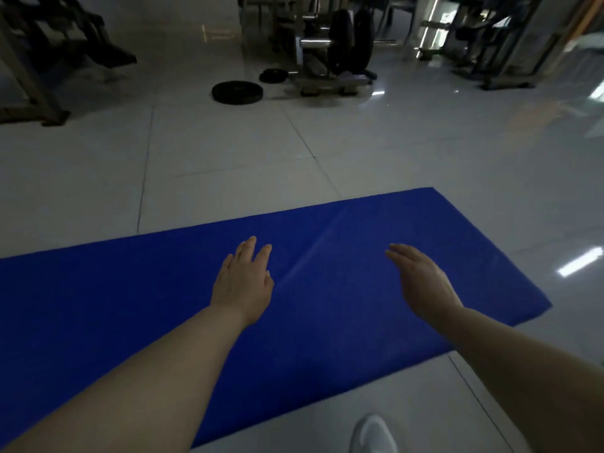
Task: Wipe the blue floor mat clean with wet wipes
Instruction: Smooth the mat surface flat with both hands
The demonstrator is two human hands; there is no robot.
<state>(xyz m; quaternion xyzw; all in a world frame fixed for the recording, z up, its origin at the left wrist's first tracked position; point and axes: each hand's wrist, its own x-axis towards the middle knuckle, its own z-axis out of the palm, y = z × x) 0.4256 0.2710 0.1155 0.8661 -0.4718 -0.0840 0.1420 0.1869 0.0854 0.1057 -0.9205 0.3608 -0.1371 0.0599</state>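
While the tiled floor (228, 158) fills most of the head view, the one blue floor mat (130, 305) lies flat on it, running from the left edge of the picture to a corner at the right, with a faint crease crossing its middle. Beyond the mat stands gym equipment: one weight rack (330, 60) carrying dark plates, and two loose weight plates (237, 92) lying on the tiles in front of it, well apart from the mat. One white shoe (374, 434) shows at the bottom edge, on the floor just beside the mat's near edge.

Two bare hands reach out over the mat. The left hand (243, 282) has its fingers straight and released, grasping nothing; the right hand (421, 279) is likewise flat and released, seen more edge-on. Whether either palm touches the mat cannot be told.

No wet wipes are in view, counted as zero, so the likely trouble is that wiping cannot begin until a wipe is fetched. A bare palm rubbed across the surface would probably only spread dirt. The mat may also slide or bunch along its crease on the glossy tiles if pushed hard from one side.
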